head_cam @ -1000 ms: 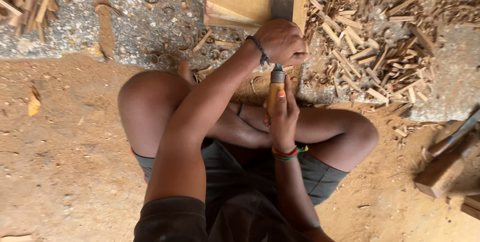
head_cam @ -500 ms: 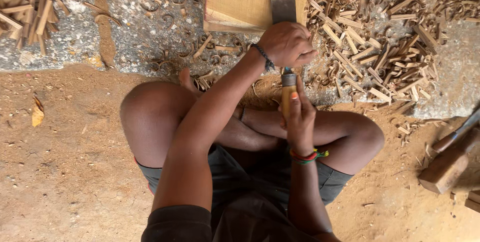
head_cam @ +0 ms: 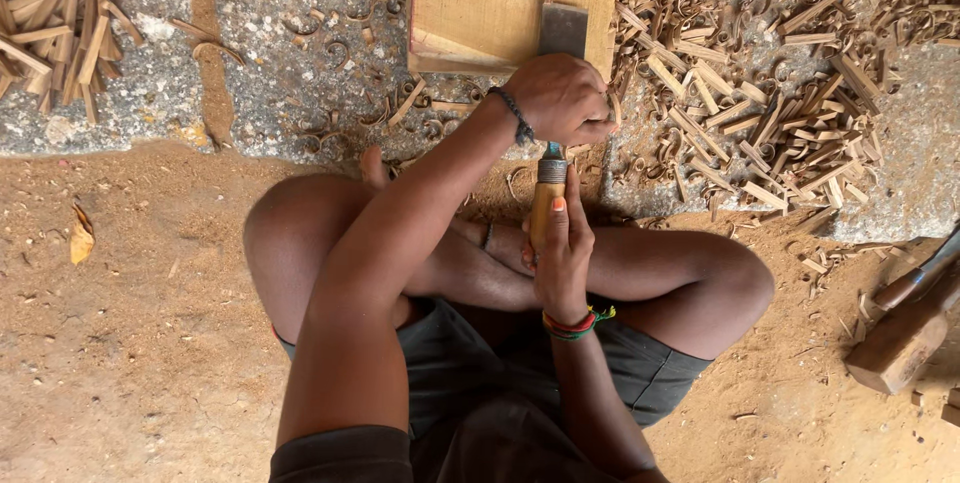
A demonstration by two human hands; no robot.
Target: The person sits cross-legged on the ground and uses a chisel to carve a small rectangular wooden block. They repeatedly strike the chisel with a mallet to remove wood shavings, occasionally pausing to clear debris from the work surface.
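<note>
I sit cross-legged on the ground with a wide chisel (head_cam: pixel 561 31) pointing away from me. Its flat steel blade rests on a pale wooden board (head_cam: pixel 480 3) at the top centre. My left hand (head_cam: pixel 562 98), with a dark bracelet at the wrist, is closed over the blade's shank just in front of the board's near edge. My right hand (head_cam: pixel 560 253), with a striped wristband, is wrapped round the chisel's orange wooden handle (head_cam: pixel 545 205) above my crossed shins.
Curled wood shavings and chips (head_cam: pixel 760 113) lie thick on the grey concrete to the right, with a smaller pile (head_cam: pixel 60 33) at the far left. Sandy sawdust covers the ground around my legs. A wooden mallet (head_cam: pixel 905 338) lies at the right edge.
The view has shifted slightly, so the board and hands sit a little lower in the frame. Both hands keep the same hold on the chisel.
</note>
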